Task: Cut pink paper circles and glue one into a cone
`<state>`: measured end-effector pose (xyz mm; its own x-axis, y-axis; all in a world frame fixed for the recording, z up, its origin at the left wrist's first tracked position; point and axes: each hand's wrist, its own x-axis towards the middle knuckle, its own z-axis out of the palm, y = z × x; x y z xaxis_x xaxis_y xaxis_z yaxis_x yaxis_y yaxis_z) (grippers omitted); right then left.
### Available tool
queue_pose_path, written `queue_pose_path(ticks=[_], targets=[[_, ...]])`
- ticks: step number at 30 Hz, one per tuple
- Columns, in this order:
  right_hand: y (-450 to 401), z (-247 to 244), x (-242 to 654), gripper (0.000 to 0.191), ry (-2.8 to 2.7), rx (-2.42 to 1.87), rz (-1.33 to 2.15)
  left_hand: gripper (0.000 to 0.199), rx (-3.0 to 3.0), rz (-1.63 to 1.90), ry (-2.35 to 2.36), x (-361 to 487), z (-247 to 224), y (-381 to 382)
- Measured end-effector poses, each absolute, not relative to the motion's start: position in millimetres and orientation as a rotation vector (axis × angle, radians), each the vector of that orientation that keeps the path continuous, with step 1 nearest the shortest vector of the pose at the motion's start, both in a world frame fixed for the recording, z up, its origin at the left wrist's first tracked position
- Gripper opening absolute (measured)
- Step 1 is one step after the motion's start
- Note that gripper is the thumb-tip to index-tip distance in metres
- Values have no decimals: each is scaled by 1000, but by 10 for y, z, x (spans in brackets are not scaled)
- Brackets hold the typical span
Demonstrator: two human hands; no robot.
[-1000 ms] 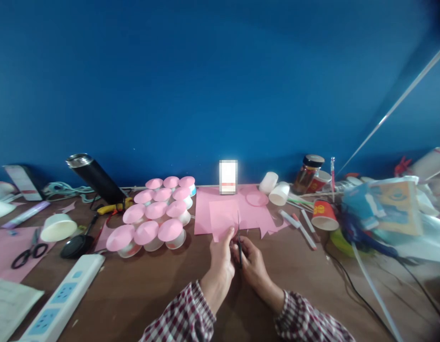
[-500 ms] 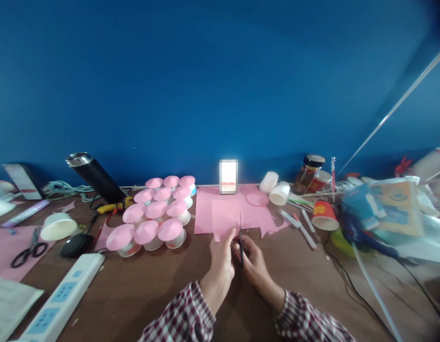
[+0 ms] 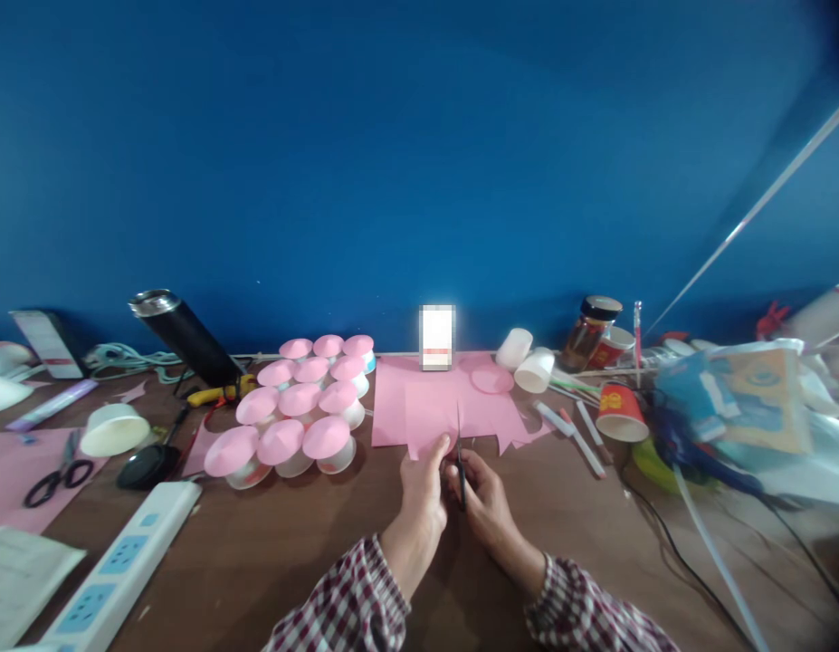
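My left hand pinches the lower edge of a pale pink paper piece between thumb and fingers. Close beside it, my right hand is closed round the handles of dark scissors, whose blades point away from me at the paper's right side. Behind the held piece lies a larger pink sheet with a jagged lower right edge. On that sheet's right part rests a pink paper circle. Left of my hands stand several cups topped with pink paper cones.
White cups, markers, a red cup and a jar are on the right. Leftward are a black bottle, a power strip, an upturned cup and other scissors. A blurred-out upright object stands behind.
The view has shifted very slightly, so the objects sit a little further right. My hands, the paper and the scissors look almost unchanged.
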<state>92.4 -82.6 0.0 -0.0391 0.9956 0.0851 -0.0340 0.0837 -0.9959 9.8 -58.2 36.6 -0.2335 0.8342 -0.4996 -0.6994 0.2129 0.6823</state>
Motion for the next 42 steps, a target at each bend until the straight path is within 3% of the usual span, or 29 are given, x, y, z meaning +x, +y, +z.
queue_pose_path(ticks=[31,42], targets=[[-830,-3,935,33,-1259,-1123,1189,26,183,1404,1110,79,284,-567],[-816,-41,960,26,-1282,-1134,1209,27,210,1381,1134,46,238,-536]])
